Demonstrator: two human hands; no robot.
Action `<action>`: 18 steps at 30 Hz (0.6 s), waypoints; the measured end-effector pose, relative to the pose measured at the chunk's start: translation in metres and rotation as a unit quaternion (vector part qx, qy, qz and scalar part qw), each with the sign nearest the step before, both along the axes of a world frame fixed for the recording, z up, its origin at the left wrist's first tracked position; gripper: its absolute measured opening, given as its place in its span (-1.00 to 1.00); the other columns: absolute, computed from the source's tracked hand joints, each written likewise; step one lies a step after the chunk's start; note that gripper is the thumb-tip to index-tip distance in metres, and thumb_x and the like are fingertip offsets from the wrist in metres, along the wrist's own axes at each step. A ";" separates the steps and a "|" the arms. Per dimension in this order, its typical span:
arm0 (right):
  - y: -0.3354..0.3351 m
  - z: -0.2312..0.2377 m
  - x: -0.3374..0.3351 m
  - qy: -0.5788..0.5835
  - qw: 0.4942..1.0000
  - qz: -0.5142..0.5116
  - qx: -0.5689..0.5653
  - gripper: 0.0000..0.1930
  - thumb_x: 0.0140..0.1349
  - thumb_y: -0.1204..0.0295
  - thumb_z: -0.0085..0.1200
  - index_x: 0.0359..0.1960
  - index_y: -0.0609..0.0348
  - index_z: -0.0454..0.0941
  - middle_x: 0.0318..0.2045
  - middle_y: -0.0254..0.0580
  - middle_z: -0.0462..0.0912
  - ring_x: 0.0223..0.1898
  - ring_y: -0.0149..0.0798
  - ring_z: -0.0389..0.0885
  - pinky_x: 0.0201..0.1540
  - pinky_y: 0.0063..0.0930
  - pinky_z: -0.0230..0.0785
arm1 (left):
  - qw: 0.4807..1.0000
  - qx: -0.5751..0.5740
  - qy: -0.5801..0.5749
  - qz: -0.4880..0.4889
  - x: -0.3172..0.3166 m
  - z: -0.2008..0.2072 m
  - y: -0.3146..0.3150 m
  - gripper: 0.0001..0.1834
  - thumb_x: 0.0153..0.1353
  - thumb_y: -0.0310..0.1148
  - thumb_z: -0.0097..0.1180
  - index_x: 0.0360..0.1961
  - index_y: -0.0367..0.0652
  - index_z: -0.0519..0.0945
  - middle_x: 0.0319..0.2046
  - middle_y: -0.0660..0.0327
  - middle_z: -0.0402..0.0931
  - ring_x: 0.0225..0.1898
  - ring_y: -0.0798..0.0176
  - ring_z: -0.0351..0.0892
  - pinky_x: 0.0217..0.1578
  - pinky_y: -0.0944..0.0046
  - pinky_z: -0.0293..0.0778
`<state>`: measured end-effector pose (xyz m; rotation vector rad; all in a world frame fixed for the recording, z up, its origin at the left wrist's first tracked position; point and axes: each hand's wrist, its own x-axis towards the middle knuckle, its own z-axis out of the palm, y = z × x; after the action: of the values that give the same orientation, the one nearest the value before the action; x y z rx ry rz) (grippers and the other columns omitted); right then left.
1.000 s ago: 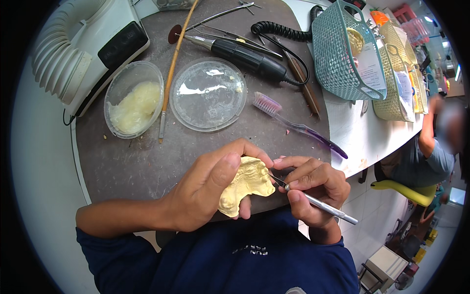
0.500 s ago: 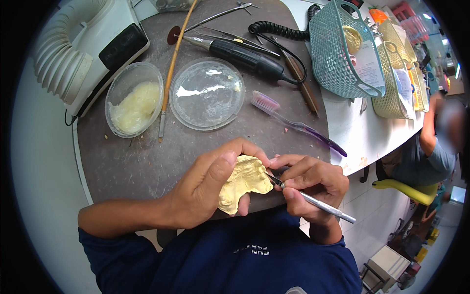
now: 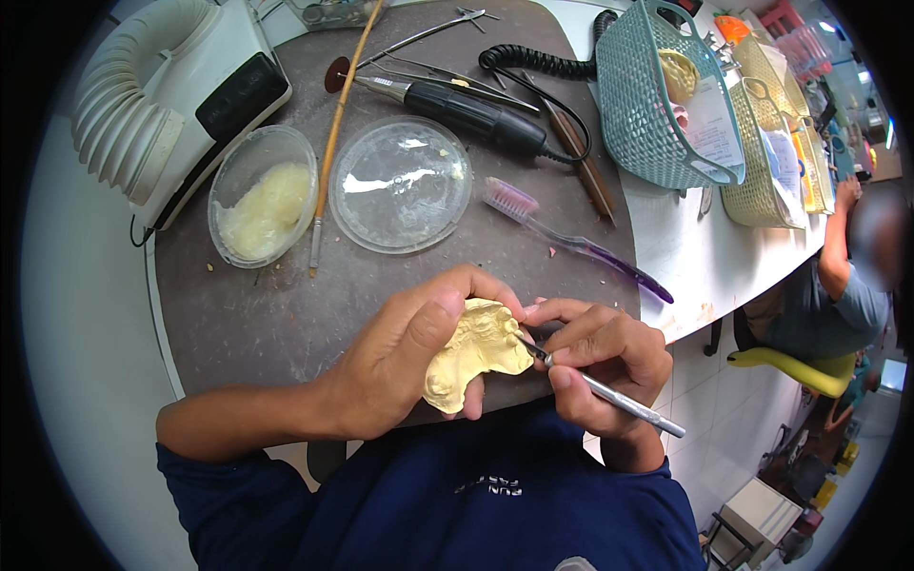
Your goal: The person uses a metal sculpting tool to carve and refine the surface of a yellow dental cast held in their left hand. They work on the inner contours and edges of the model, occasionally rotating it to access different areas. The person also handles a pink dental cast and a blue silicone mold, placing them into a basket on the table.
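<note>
**A:** Hands first: left hand (image 3: 400, 366) is wrapped around the yellow cast (image 3: 476, 352), thumb on top, fingers curled behind it, holding it just over the near edge of the desk (image 3: 276, 305). Right hand (image 3: 595, 366) is pinched shut on a thin metal tool (image 3: 609, 395), pen style, tip right on the cast's right edge.

**B:** Anything change in the last second?

**A:** Barely. The grip is the same and the cast sits in the same spot. The tool tip looks like it crept a touch along that edge, so I'd say small scraping strokes are ongoing, not a new step.

**B:** And the rest?

**A:** The two clear dishes (image 3: 400, 186), the toothbrush (image 3: 571, 243) and the black handpiece (image 3: 466, 109) sit untouched further back.
</note>
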<state>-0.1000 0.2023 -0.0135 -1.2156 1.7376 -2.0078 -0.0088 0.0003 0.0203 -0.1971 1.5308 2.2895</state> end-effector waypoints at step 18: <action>-0.001 0.000 0.001 0.001 1.000 -0.022 0.005 -0.88 0.05 0.62 0.24 -0.44 0.30 0.50 -0.55 -0.06 0.65 -0.41 -0.14 0.74 -0.03 -0.01 0.62 | 0.997 0.019 -0.071 -0.017 -0.006 0.009 -0.004 -0.34 0.46 0.09 -0.25 0.03 -0.44 0.44 -0.19 -0.07 0.64 -0.63 0.31 0.61 -0.68 0.45 0.50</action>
<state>-0.0995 0.2015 -0.0135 -1.1861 1.7896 -2.0196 -0.0151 -0.0035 0.0294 -0.3149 1.4087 2.2250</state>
